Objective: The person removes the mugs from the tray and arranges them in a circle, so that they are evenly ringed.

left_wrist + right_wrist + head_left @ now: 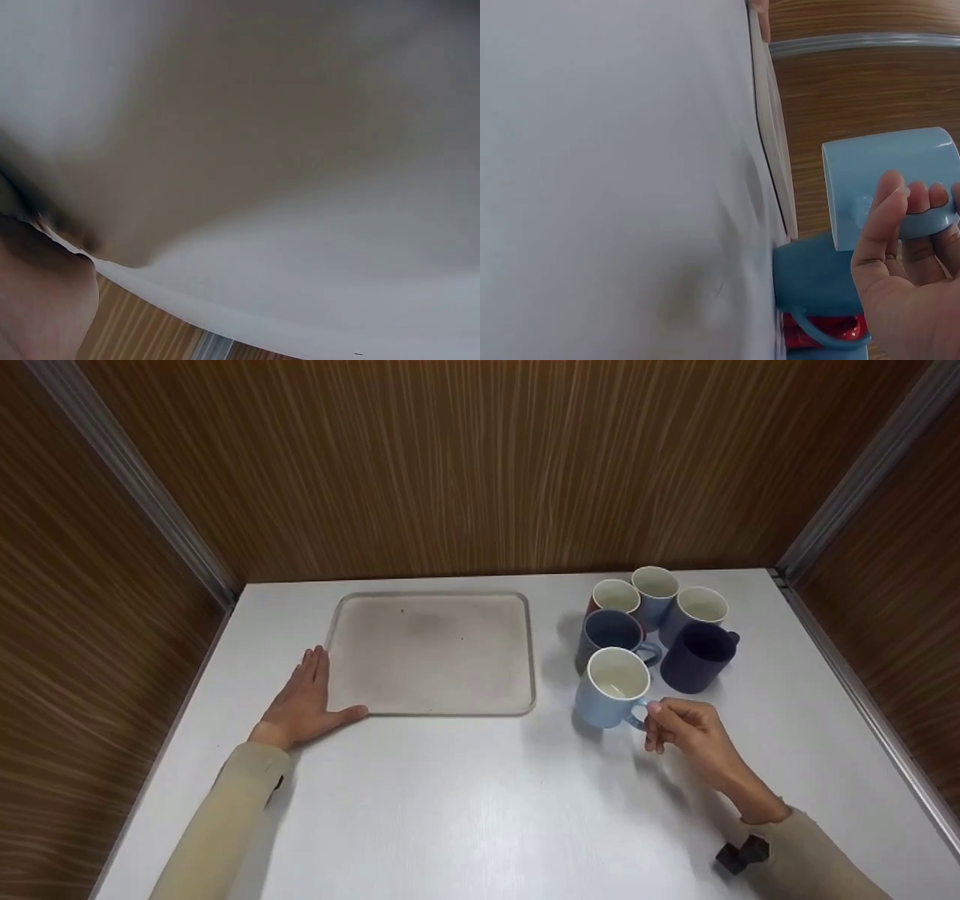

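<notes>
My right hand (694, 739) grips a light blue mug (600, 705) by its handle, thumb and fingers closed round it. In the right wrist view this mug (885, 169) is held up off the tabletop, its pale rim facing upward in the head view. Just behind it stands a grey-blue mug (591, 651), partly overlapped. At the left, my left hand (304, 701) rests with straight fingers along the left edge of a beige tray (431, 652), the thumb reaching to its near left corner. Only blurred skin and tabletop show in the left wrist view.
Behind the held mug several others cluster: a dark purple mug (690, 667), a red one with white inside (616, 596), and two bluish ones (654, 611) at the back. Wood-patterned walls (480, 472) enclose the white table (450, 810) at the back and sides.
</notes>
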### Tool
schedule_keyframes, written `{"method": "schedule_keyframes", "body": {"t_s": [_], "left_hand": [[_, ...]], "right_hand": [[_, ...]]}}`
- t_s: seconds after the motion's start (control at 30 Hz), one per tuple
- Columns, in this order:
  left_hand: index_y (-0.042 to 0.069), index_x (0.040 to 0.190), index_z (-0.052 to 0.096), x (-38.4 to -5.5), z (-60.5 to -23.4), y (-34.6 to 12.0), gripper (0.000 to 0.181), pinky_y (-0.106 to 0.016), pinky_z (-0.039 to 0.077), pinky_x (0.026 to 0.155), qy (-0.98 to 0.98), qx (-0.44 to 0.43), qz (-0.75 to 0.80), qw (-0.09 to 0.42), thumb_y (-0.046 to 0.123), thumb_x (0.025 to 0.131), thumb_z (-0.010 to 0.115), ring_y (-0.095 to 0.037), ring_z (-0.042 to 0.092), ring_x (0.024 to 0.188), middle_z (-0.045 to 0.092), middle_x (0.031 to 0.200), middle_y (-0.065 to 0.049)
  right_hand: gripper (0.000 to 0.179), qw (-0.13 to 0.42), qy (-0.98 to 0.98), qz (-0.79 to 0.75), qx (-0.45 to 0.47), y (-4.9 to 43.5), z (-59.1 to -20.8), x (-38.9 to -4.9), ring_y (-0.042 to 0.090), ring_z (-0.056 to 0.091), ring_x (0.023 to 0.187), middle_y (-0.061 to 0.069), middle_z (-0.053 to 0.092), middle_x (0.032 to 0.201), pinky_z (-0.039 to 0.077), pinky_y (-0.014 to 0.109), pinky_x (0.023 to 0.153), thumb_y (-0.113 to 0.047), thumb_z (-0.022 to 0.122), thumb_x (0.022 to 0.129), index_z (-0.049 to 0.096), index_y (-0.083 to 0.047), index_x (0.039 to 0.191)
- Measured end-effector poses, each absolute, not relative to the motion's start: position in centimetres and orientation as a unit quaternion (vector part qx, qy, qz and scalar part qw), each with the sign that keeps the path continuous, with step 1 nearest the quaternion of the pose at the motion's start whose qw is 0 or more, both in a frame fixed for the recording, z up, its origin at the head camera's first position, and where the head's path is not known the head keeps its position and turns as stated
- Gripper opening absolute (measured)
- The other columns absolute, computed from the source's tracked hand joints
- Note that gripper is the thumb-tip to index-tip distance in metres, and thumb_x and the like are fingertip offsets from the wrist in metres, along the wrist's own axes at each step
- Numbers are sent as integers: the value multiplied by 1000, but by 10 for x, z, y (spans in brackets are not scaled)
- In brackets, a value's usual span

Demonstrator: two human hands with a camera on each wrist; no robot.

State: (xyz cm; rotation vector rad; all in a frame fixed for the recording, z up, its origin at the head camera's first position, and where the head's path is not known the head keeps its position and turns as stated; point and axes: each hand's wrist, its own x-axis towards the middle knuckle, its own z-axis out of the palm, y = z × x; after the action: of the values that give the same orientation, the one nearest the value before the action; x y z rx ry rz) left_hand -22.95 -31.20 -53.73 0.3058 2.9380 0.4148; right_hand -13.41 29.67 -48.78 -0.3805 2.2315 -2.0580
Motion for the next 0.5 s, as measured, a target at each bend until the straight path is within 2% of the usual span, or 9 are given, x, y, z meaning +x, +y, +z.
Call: {"method": "schedule_keyframes", "body": {"t_s": [0.5], "left_hand": [[-9, 166, -7, -230, -536, -310, 141, -57, 7, 136, 981, 110, 129, 90, 91, 87, 53, -44, -5, 166, -8, 177, -29]], "right_hand": [[41, 61, 764, -637, -87, 326, -498, -126, 15, 66, 68, 6, 65, 79, 60, 27, 62, -13, 50, 114, 59, 21, 93]]}}
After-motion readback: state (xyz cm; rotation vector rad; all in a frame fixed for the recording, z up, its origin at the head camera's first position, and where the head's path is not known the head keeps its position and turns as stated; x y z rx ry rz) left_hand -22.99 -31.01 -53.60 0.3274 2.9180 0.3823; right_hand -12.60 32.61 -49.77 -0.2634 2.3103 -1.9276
